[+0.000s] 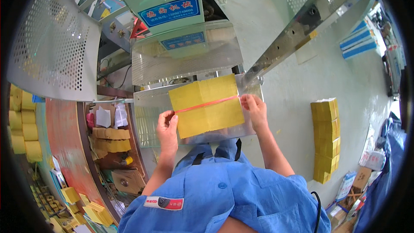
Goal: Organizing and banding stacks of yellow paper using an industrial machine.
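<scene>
A sheet or flat stack of yellow paper (207,118) lies on the metal table of a machine in front of me; its thickness is hard to judge. Across its middle, slightly tilted, runs a thin red band (206,104). At the paper's left edge my left hand (167,125) is closed, thumb and fingers by the left end of the band. My right hand (254,108) pinches at the right edge, where the other end of the band meets the fingertips. What lies inside each pinch is partly hidden.
Beyond the paper stands the machine's clear guard (185,56), with a slanting metal beam (297,34) to its right. On my left are perforated panel (56,43) and reddish wooden bench (67,146). Yellow paper bundles (325,140) form a row on the floor at right.
</scene>
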Available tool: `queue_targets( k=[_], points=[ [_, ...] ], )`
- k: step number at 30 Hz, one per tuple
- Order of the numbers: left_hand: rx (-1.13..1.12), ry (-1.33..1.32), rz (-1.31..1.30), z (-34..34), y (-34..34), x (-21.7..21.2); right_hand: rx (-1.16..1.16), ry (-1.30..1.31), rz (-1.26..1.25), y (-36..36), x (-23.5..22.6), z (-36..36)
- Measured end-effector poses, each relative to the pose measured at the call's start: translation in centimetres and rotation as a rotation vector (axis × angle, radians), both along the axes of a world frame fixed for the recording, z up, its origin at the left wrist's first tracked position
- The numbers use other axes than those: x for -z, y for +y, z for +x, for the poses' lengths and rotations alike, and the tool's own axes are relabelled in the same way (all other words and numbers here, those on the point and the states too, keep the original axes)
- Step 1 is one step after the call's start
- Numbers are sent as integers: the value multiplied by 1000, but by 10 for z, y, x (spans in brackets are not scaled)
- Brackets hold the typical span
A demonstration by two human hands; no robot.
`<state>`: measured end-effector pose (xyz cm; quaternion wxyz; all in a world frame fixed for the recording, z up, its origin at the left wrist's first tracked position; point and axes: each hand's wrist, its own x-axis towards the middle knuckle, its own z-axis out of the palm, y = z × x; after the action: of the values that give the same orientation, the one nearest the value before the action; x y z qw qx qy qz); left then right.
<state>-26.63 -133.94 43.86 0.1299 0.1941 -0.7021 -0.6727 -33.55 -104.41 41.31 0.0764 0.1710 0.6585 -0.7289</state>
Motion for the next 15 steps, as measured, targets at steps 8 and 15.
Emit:
queue_targets(
  k=[8, 15],
  points=[
    [186, -74, 241, -2, -20, 9, 119, 117, -87, -35, 27, 1],
    [302, -282, 394, -33, -58, 37, 172, -25, -149, -35, 14, 7]
  ],
)
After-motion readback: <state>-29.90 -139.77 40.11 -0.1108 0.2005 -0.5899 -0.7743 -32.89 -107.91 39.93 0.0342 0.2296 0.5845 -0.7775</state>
